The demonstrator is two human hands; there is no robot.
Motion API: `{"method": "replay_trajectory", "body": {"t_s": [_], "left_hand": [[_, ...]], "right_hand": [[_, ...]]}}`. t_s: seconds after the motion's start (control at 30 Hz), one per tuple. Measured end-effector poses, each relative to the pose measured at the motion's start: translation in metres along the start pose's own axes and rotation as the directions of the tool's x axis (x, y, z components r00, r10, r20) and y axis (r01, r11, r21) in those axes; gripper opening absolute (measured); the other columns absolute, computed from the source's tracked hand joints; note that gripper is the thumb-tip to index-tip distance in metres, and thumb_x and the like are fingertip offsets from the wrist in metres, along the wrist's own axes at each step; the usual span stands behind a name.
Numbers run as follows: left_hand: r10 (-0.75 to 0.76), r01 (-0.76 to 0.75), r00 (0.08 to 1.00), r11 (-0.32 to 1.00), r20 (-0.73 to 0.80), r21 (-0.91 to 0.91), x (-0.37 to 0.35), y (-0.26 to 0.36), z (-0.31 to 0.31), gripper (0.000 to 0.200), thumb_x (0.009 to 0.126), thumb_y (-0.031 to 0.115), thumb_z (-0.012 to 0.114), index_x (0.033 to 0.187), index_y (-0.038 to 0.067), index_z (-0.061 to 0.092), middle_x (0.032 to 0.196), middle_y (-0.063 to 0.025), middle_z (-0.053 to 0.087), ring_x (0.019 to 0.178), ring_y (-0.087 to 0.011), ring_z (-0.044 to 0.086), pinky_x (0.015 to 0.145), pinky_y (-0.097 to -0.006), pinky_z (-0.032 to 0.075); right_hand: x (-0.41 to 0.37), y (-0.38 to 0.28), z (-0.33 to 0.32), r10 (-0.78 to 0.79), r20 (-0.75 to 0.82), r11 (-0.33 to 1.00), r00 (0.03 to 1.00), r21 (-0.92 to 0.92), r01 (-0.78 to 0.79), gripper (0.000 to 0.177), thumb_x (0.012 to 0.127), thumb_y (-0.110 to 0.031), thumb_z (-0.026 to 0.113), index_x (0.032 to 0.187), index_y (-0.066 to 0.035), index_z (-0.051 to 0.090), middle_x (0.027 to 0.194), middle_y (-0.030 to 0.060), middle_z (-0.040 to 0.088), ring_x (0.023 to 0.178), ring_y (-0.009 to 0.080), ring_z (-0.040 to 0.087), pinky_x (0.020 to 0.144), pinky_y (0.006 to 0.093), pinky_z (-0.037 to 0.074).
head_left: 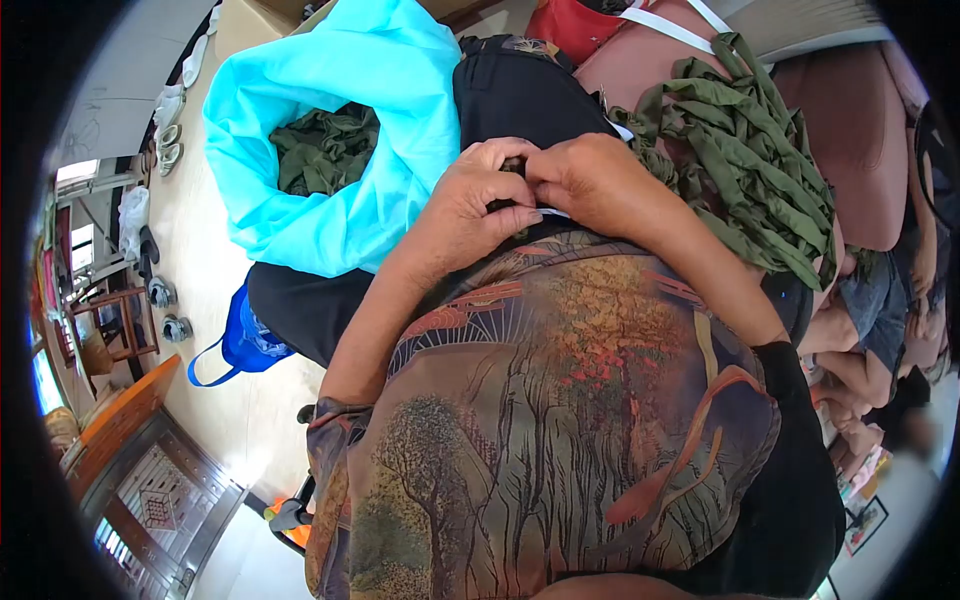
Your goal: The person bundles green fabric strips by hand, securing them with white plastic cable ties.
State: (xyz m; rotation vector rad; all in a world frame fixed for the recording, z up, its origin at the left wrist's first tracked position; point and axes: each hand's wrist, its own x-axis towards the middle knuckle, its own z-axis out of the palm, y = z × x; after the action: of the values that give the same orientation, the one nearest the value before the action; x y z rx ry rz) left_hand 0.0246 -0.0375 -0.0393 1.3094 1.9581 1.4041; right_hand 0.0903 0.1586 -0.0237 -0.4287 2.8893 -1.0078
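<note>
My left hand [487, 195] and my right hand [585, 185] meet above my lap, fingers closed in a pinch. A small bit of dark green cloth [512, 166] shows between them; most of it is hidden by the fingers. A thin whitish edge [552, 212] peeks out below my right fingers, too small to identify. To the left, a bright turquoise bag [415, 170] lies with its mouth spread, holding crumpled dark green fabric [325, 150]. Right of my hands, a heap of twisted green fabric strips [745, 150] lies on a pinkish seat [850, 150].
A blue bag [250, 335] is on the floor at the left. A red bag [580, 30] is at the top, near a cardboard box [250, 25]. Several shoes line the left wall. Other people's bare legs [850, 350] show at the far right.
</note>
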Motion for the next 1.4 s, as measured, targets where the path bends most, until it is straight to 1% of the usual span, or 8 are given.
{"method": "replay_trajectory", "body": {"t_s": [0.07, 0.3, 0.47, 0.77, 0.87, 1.07, 1.2, 1.4], "left_hand": [[-0.039, 0.035, 0.999, 0.993, -0.029, -0.114, -0.003, 0.001, 0.003, 0.013, 0.076, 0.009, 0.076, 0.083, 0.005, 0.066, 0.119, -0.009, 0.058, 0.108, -0.0235, 0.055, 0.091, -0.0336, 0.043], [-0.052, 0.054, 0.998, 0.996, 0.019, -0.078, -0.005, -0.001, 0.004, 0.011, 0.079, 0.009, 0.075, 0.084, 0.005, 0.066, 0.112, -0.0095, 0.06, 0.1, -0.0207, 0.056, 0.086, -0.031, 0.044], [-0.093, 0.099, 0.994, 0.984, 0.051, -0.148, -0.009, -0.008, -0.001, 0.01, 0.08, 0.009, 0.074, 0.083, 0.004, 0.067, 0.107, -0.0083, 0.059, 0.097, -0.0185, 0.056, 0.084, -0.0301, 0.045], [-0.087, 0.08, 0.993, 0.993, -0.08, -0.089, 0.002, -0.004, 0.009, 0.008, 0.08, 0.007, 0.073, 0.082, 0.003, 0.066, 0.102, -0.0052, 0.059, 0.089, -0.0133, 0.057, 0.077, -0.0265, 0.046], [-0.092, 0.089, 0.99, 0.995, -0.109, -0.034, 0.003, -0.007, 0.014, 0.01, 0.081, 0.007, 0.073, 0.088, 0.003, 0.066, 0.103, -0.0035, 0.059, 0.09, -0.0122, 0.057, 0.078, -0.0252, 0.045], [-0.482, 0.262, 0.866, 0.665, -0.133, -0.699, -0.003, -0.005, -0.003, 0.029, 0.088, 0.008, 0.066, 0.116, 0.002, 0.061, 0.105, -0.0023, 0.063, 0.093, -0.0089, 0.058, 0.08, -0.0234, 0.047], [-0.507, 0.436, 0.858, 0.63, 0.086, -0.643, -0.002, -0.006, -0.007, 0.035, 0.086, 0.004, 0.063, 0.121, 0.002, 0.059, 0.105, -0.0035, 0.065, 0.095, -0.009, 0.059, 0.082, -0.0246, 0.048], [-0.37, 0.408, 0.912, 0.863, 0.177, -0.299, 0.008, 0.008, 0.0, 0.036, 0.074, 0.001, 0.068, 0.109, 0.004, 0.062, 0.089, 0.0002, 0.062, 0.082, -0.0079, 0.057, 0.074, -0.0225, 0.046]], "right_hand": [[-0.003, 0.001, 0.003, -0.038, -0.051, 0.993, 0.998, 0.107, 0.043, 0.007, 0.077, -0.013, 0.065, 0.077, -0.006, 0.065, 0.069, 0.0138, 0.062, 0.064, 0.032, 0.062, 0.059, 0.0421, 0.048], [-0.014, 0.005, -0.012, 0.332, 0.209, 0.684, 0.92, 0.618, -0.387, 0.008, 0.085, -0.009, 0.063, 0.081, -0.002, 0.064, 0.064, 0.0021, 0.059, 0.058, 0.0084, 0.053, 0.054, 0.0257, 0.043], [-0.017, 0.014, -0.03, 0.326, 0.246, 0.778, 0.913, 0.479, -0.407, 0.009, 0.084, -0.009, 0.064, 0.078, -0.002, 0.063, 0.061, -0.0014, 0.054, 0.056, 0.0066, 0.049, 0.053, 0.024, 0.041], [-0.017, 0.004, -0.03, 0.215, 0.196, 0.634, 0.957, 0.717, -0.289, 0.01, 0.084, -0.012, 0.068, 0.082, -0.003, 0.064, 0.067, 0.0001, 0.058, 0.065, 0.0067, 0.054, 0.06, 0.0238, 0.043], [-0.017, 0.001, -0.022, 0.117, 0.067, 0.904, 0.991, 0.407, -0.134, 0.011, 0.083, -0.012, 0.07, 0.082, -0.003, 0.064, 0.066, 0.0015, 0.057, 0.065, 0.0078, 0.054, 0.06, 0.0251, 0.043], [-0.021, 0.011, -0.021, 0.149, 0.054, 0.854, 0.987, 0.497, -0.156, 0.011, 0.084, -0.011, 0.069, 0.082, -0.001, 0.064, 0.067, 0.0032, 0.058, 0.065, 0.0092, 0.054, 0.06, 0.0259, 0.043], [-0.019, 0.012, -0.019, 0.103, 0.053, 0.864, 0.993, 0.49, -0.116, 0.011, 0.084, -0.011, 0.069, 0.081, -0.001, 0.064, 0.067, 0.0028, 0.059, 0.065, 0.0093, 0.054, 0.06, 0.0254, 0.043], [-0.019, 0.003, -0.022, 0.054, 0.047, 0.866, 0.997, 0.496, -0.07, 0.01, 0.084, -0.009, 0.069, 0.08, -0.002, 0.063, 0.069, 0.0025, 0.06, 0.066, 0.0095, 0.054, 0.06, 0.0254, 0.043]]}}
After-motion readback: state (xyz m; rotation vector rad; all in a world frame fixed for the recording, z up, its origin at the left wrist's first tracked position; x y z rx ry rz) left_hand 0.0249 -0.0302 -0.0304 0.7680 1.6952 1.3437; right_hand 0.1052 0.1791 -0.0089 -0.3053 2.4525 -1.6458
